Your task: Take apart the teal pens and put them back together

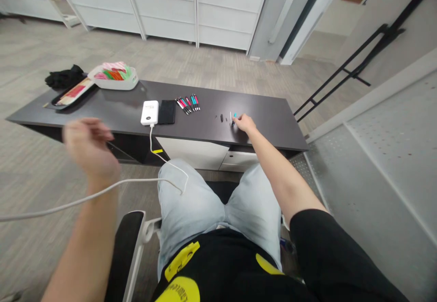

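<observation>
The teal part (235, 115) is over the table (201, 128), well to the right of the power bank (149, 112), pinched between the thumb and fingertips of the right hand (246, 123). That arm stretches forward with the elbow almost straight, the hand low and the back of it turned up. A thin rod (230, 116) stands out just beside the fingertips on the power bank's side, and a dark grip (221, 118) lies a little nearer to the power bank. The pens (188, 104) lie in a slanting row between the grip and the power bank, whose right side adjoins a black pad (167, 112). The left hand (89, 146) is raised, left of the power bank and nearer the body, wrist bent and fingers partly curled; it is blurred, and I cannot tell whether it is closed. A white cable (151, 140) runs from the power bank's near end. Left of and beyond the power bank are a box (118, 84) and a tray (60, 107).
</observation>
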`<action>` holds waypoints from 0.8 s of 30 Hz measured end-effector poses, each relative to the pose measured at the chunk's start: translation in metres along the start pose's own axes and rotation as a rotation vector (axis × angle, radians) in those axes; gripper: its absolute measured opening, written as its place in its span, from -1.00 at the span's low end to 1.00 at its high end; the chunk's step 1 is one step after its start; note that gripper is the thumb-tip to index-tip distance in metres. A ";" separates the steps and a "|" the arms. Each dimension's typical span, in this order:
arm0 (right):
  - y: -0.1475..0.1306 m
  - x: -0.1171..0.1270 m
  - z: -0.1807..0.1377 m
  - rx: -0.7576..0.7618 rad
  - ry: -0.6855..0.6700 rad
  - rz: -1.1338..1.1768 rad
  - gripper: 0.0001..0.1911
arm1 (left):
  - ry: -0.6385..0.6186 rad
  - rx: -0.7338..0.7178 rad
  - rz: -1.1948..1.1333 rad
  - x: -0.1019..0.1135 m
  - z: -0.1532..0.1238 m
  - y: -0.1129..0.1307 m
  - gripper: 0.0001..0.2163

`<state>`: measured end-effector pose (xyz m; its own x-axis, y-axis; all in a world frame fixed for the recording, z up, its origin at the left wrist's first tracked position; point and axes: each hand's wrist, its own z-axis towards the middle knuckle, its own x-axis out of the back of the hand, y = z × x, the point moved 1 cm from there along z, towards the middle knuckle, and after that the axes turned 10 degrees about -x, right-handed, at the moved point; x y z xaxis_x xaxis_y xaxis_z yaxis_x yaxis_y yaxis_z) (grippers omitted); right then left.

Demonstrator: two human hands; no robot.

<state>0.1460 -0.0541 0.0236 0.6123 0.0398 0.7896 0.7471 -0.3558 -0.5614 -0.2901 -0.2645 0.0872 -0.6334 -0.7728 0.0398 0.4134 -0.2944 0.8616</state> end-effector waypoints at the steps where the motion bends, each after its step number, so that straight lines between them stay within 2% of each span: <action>1: -0.003 0.000 0.003 -0.014 -0.002 -0.024 -0.60 | -0.064 -0.051 -0.003 -0.007 -0.016 -0.008 -0.61; 5: -0.002 0.004 0.008 -0.018 0.001 -0.068 -0.61 | -0.664 0.031 0.035 -0.037 -0.070 -0.031 -0.71; 7: 0.005 0.007 0.007 0.001 0.008 -0.055 -0.61 | -0.816 0.041 0.081 -0.048 -0.079 -0.034 -0.70; 10: 0.023 0.010 0.003 0.026 0.028 0.001 -0.59 | -0.899 0.031 0.151 -0.072 -0.080 -0.032 -0.71; 12: 0.036 0.010 -0.002 0.043 0.063 0.068 -0.58 | -0.981 0.014 0.182 -0.099 -0.084 -0.028 -0.79; 15: 0.052 0.007 -0.008 0.083 0.115 0.197 -0.61 | -1.053 -0.014 0.223 -0.157 -0.098 -0.020 -0.94; 20: 0.065 0.000 -0.005 0.147 0.092 0.361 -0.64 | -1.075 -0.035 0.388 -0.258 -0.118 -0.007 -0.95; 22: 0.066 -0.003 -0.001 0.170 0.068 0.409 -0.64 | -1.065 -0.039 0.471 -0.287 -0.121 -0.002 -0.94; 24: 0.066 -0.006 0.003 0.190 0.047 0.455 -0.66 | -1.055 -0.045 0.552 -0.307 -0.122 0.002 -0.89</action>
<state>0.1928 -0.0755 -0.0188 0.8784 -0.1241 0.4615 0.4431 -0.1501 -0.8838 -0.0151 -0.0964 0.0146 -0.5794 0.0364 0.8142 0.8082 -0.1035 0.5798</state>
